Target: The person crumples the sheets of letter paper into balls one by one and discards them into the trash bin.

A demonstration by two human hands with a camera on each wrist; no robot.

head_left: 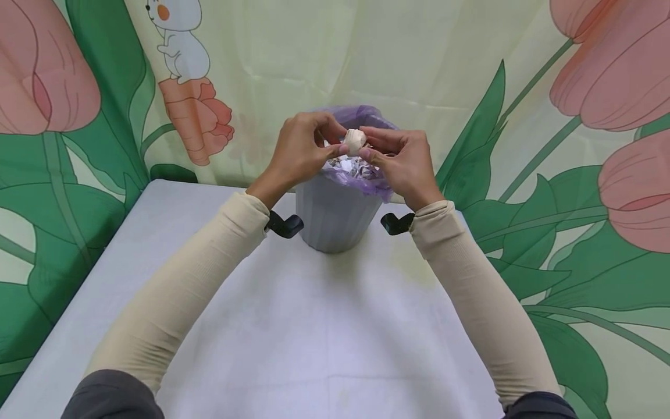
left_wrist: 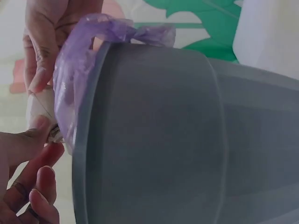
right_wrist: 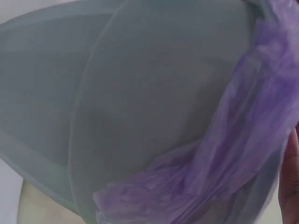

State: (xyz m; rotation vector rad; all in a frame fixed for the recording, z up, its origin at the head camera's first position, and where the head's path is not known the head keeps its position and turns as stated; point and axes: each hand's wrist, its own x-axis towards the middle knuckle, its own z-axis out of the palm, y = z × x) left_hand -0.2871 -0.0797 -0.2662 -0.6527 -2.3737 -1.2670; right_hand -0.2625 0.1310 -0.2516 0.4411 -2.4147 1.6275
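A small cream-white rounded lump (head_left: pixel 355 141) with a faceted surface is pinched between both hands, and its exact kind is unclear. My left hand (head_left: pixel 300 148) grips its left side between thumb and fingers. From the other side, my right hand (head_left: pixel 410 160) pinches it the same way. Both hands are over the mouth of a grey bin (head_left: pixel 335 215) lined with a purple plastic bag (head_left: pixel 377 185). White and brownish scraps (head_left: pixel 353 167) lie inside the bin. In the left wrist view, the lump (left_wrist: pixel 39 105) shows a darker, ragged end beside the liner.
The bin stands at the far part of a table covered in white cloth (head_left: pixel 314 331). A curtain (head_left: pixel 419 58) printed with tulips and leaves hangs behind and on both sides. Black wrist-worn devices (head_left: pixel 285 224) stick out near the bin's sides.
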